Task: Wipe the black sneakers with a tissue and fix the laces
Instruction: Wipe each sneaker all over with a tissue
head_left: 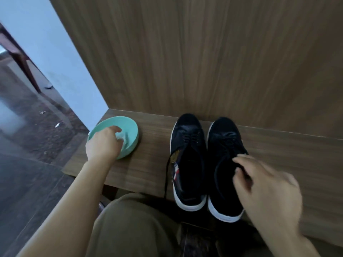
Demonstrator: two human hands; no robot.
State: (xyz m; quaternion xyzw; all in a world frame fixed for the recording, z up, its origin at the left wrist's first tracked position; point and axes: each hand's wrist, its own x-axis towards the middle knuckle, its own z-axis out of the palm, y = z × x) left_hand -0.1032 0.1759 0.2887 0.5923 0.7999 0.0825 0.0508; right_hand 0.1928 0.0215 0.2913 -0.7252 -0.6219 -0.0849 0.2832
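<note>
Two black sneakers with white soles stand side by side on a low wooden shelf [144, 164], toes toward the wooden wall. The left sneaker [188, 158] has a loose lace hanging over the shelf's front edge. My right hand [265, 186] is at the right sneaker [225, 164], its fingers curled at the collar and laces; whether it grips them I cannot tell. My left hand [104, 143] reaches into a mint green bowl [130, 127] at the shelf's left end and pinches a white tissue [121, 137] inside it.
A brown wood-grain panel [204, 52] rises directly behind the shelf. A pale blue wall [46, 43] and dark speckled floor [27, 145] lie to the left. My knee in olive trousers [133, 229] is just in front of the shelf edge.
</note>
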